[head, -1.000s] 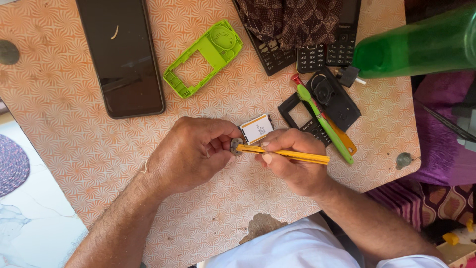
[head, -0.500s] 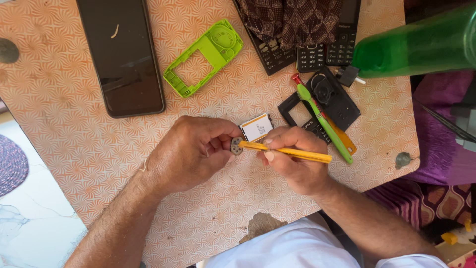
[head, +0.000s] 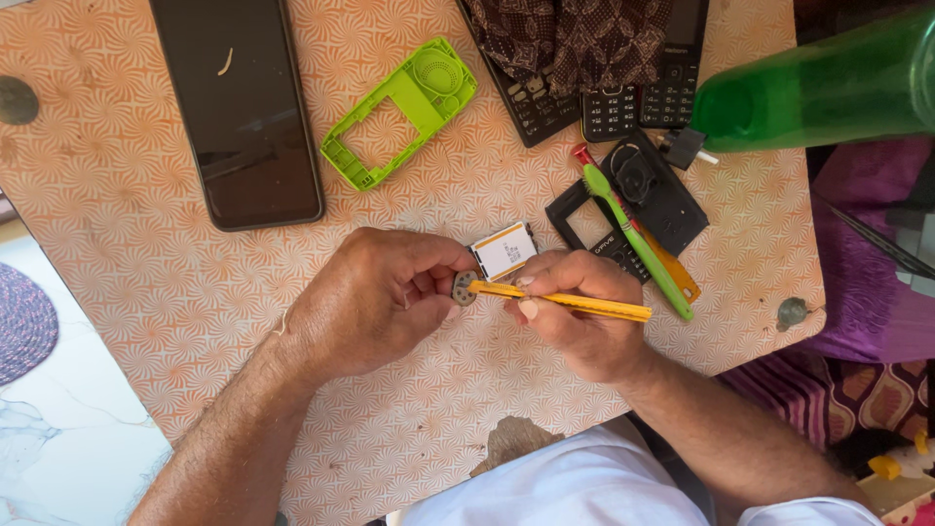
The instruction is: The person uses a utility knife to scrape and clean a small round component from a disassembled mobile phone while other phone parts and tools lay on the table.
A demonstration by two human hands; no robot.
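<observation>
Patterned orange table [head: 146, 292]. Large black phone [head: 239, 107] lay far left, green phone frame [head: 399, 112] to its right. Left hand [head: 365, 302] pinched a small round part [head: 465, 288], possibly a speaker. Right hand [head: 575, 317] gripped a yellow tool [head: 565, 302], tip touching the part. A battery [head: 504, 250] lay just beyond the fingers.

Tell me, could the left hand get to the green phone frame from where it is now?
Probably yes. The table between the left hand and the green frame is bare, though its fingers now pinch a small round part.
</observation>
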